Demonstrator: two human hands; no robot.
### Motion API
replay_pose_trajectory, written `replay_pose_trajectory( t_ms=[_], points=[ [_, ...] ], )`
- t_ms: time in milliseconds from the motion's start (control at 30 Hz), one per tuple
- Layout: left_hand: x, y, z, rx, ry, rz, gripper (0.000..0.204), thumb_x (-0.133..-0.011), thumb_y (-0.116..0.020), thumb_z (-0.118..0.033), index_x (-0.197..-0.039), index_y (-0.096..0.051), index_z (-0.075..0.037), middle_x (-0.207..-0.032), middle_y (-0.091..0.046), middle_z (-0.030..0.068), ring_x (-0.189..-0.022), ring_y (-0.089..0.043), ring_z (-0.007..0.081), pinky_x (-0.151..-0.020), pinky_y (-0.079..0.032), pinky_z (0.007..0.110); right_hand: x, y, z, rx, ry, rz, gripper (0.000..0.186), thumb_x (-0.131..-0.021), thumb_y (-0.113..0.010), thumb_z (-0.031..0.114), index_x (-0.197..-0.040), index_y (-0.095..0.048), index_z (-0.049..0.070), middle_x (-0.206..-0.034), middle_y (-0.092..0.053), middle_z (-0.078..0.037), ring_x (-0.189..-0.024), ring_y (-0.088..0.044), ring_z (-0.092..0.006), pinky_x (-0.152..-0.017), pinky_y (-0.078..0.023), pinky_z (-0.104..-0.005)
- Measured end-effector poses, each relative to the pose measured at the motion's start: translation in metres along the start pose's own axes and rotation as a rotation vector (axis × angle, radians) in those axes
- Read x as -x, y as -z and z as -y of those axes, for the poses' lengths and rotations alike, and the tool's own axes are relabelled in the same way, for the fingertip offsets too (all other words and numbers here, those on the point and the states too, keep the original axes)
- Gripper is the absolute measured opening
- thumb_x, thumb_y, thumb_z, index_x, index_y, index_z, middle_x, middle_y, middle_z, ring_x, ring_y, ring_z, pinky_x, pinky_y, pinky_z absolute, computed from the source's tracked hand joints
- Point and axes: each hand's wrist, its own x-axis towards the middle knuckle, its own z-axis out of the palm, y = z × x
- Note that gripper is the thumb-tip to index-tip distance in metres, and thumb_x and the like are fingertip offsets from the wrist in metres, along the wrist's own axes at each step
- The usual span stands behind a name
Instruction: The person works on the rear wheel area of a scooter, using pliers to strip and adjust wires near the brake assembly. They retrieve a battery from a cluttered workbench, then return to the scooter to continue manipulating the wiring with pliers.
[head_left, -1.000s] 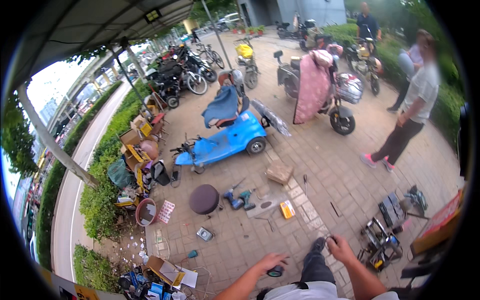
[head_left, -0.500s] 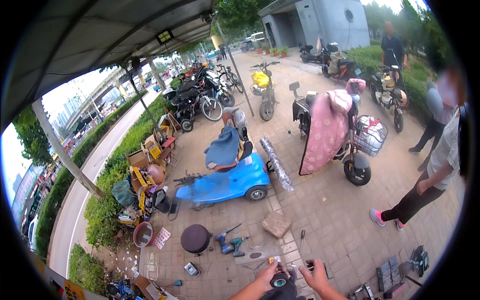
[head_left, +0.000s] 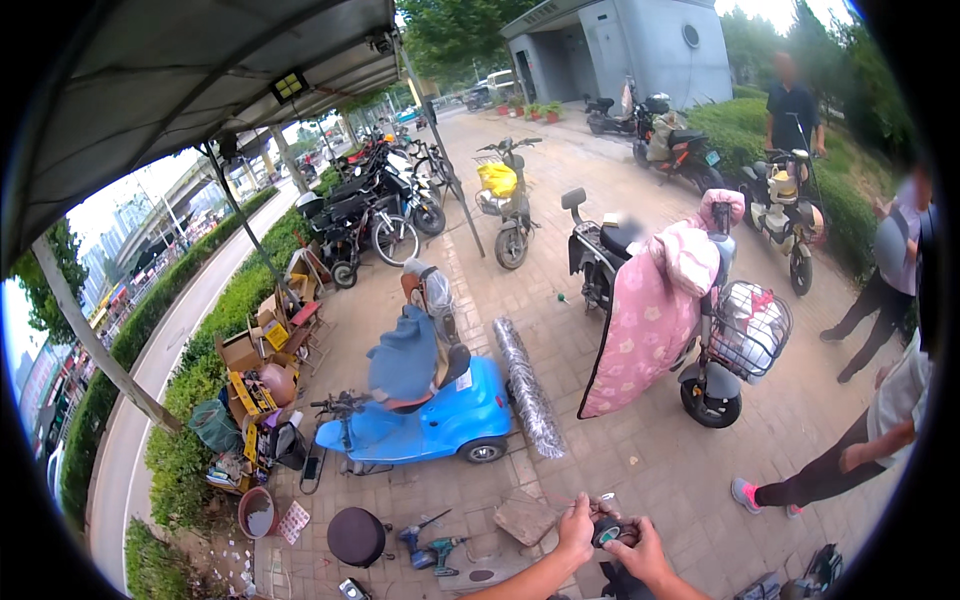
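Close together at the bottom centre, my two hands are closed round a small black roll of tape (head_left: 605, 533) with a teal core. My left hand (head_left: 574, 530) grips it from the left, thumb upward. From the other side my right hand (head_left: 643, 550) has its fingers bent against the roll. A small light-coloured piece shows above it near the left fingertips, too small to make out. Just beyond my hands lies a stone block (head_left: 527, 517) on the paving.
Left of my hands are two cordless drills (head_left: 443, 553) and a round stool (head_left: 357, 537). Ahead stand a blue three-wheeled scooter (head_left: 430, 425), a silvery wrapped roll (head_left: 528, 390) and a scooter with a pink quilted cover (head_left: 640, 335). People stand at the right.
My hands have risen and come together; the right one, open and apart before, now closes on the tape roll. The whole view has shifted, with the ground tools now lower.
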Motion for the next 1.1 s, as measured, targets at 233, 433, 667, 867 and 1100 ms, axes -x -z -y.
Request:
replay_pose_trajectory(
  t_ms=[233,433,667,867,1100],
  points=[
    [-0.177,-0.049,-0.022,0.082,-0.112,-0.25,0.039,-0.101,-0.032,-0.034,-0.091,-0.05,-0.002,-0.08,-0.061,0.0121,-0.076,-0.062,0.0241,-0.072,-0.053,0.037,-0.183,0.049,0.067,0.327,0.088,0.229,0.079,-0.069,-0.083,0.014,-0.126,-0.032,-0.005,-0.115,-0.054,-0.02,-0.097,-0.062,-0.0204,-0.084,-0.053,-0.0339],
    [-0.274,-0.089,-0.085,0.204,-0.105,-0.249,0.039,-0.1,-0.035,-0.037,-0.096,-0.055,-0.004,-0.091,-0.064,0.0122,-0.084,-0.061,0.023,-0.08,-0.05,0.038,-0.335,0.074,0.147,0.791,0.434,0.512,0.075,-0.075,-0.075,0.034,-0.132,-0.039,0.001,-0.108,-0.057,-0.025,-0.09,-0.062,-0.0384,-0.079,-0.051,-0.0427],
    [-0.352,-0.113,-0.184,0.236,-0.232,-0.391,0.036,-0.099,-0.038,-0.038,-0.095,-0.052,-0.006,-0.091,-0.063,0.0111,-0.087,-0.061,0.023,-0.077,-0.052,0.037,-0.493,0.041,0.182,1.048,0.358,0.715,0.068,-0.082,-0.062,0.047,-0.131,-0.042,0.003,-0.099,-0.056,-0.021,-0.085,-0.059,-0.0414,-0.072,-0.05,-0.0478],
    [-0.454,-0.044,-0.176,0.273,-0.084,-0.483,0.038,-0.1,-0.037,-0.035,-0.089,-0.054,-0.003,-0.075,-0.063,0.0122,-0.073,-0.062,0.0241,-0.07,-0.051,0.037,-0.631,0.028,0.162,0.991,0.343,0.426,0.055,-0.082,-0.065,0.037,-0.116,-0.053,-0.005,-0.102,-0.056,-0.024,-0.098,-0.055,-0.0412,-0.083,-0.047,-0.044],
    [-0.482,0.002,-0.2,0.258,-0.011,-0.548,0.035,-0.099,-0.039,-0.031,-0.089,-0.055,-0.001,-0.076,-0.063,0.0128,-0.071,-0.062,0.0231,-0.067,-0.052,0.034,-0.733,0.098,0.033,1.292,-0.117,0.091,0.046,-0.079,-0.065,0.035,-0.101,-0.062,-0.005,-0.104,-0.059,-0.025,-0.101,-0.055,-0.0398,-0.088,-0.045,-0.0429]
  ],
)
